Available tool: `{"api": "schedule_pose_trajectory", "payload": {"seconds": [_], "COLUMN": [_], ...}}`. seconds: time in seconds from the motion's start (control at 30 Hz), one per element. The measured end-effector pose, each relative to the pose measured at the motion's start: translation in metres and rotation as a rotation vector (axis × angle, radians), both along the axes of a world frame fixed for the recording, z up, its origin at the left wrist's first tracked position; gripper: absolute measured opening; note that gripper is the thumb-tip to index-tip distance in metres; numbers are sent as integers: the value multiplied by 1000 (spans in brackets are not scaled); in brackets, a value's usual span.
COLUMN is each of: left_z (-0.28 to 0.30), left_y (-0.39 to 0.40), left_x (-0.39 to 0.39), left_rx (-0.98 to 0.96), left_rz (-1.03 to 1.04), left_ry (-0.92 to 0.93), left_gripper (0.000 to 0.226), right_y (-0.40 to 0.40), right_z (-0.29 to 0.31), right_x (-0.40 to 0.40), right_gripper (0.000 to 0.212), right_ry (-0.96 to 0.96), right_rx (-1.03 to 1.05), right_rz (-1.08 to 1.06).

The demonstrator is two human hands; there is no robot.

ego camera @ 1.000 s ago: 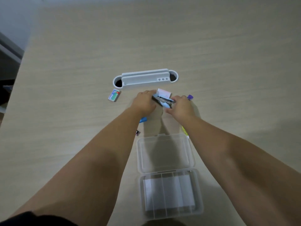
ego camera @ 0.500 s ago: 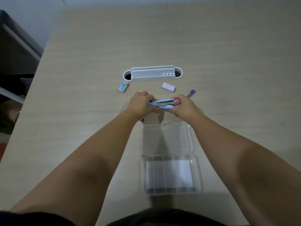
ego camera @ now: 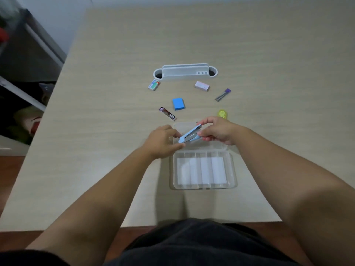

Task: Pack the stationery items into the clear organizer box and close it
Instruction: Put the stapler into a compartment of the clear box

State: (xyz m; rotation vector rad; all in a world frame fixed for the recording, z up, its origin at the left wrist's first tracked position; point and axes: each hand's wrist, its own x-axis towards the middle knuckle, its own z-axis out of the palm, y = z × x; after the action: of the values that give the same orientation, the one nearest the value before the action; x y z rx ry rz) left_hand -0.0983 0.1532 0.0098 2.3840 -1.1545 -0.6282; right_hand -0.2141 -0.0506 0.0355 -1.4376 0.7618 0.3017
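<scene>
Left hand (ego camera: 163, 142): my fingers pinch the stapler's near end
Right hand (ego camera: 218, 131): I grip its far end
Stapler (ego camera: 190, 134): light blue, tilted, above the open lid
Organizer box (ego camera: 233, 169): open on the table (ego camera: 115, 131), compartments facing up

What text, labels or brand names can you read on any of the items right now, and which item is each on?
None can be read.
Green and white box: print too blurred.
Pink box: print too small.
Black lead tube: label blurred.
Purple-capped lead tube, yellow item, blue eraser, blue stapler: no text visible.
</scene>
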Motion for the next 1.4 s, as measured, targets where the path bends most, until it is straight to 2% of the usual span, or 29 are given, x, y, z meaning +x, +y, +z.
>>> {"api": "schedule_pose_trajectory", "payload": {"seconds": [0.1,0.2,0.4,0.53,0.77,1.07,1.2,1.4], "left_z": [-4,-11,-26,-28,-34,-32,-32,-30], "left_y": [27,46,66,67,72,75,78,80], "left_x": [-16,-33,-64,-65,-70,-75,-78,-80], "left_rx": [71,144,181,136,48,-24,-64,-72], "left_rz": [1,-60,-7,14,80,146,134,118], "left_ry": [133,104,126,146,186,244,185,88], "left_gripper": [79,111,135,134,128,132,119,114], "right_y": [11,24,57,74,86,95,93,90], "right_z": [-1,-2,2,0,-5,-17,-21,-35], "right_x": [-11,-13,-3,4,5,-9,-23,-48], "right_gripper": [28,31,38,39,41,37,42,28], "right_ry": [47,43,34,48,37,-31,-43,-102], "right_rx": [-9,-83,-329,-507,-708,-862,-710,-834], "right_rz": [95,176,404,550,626,528,326,343]}}
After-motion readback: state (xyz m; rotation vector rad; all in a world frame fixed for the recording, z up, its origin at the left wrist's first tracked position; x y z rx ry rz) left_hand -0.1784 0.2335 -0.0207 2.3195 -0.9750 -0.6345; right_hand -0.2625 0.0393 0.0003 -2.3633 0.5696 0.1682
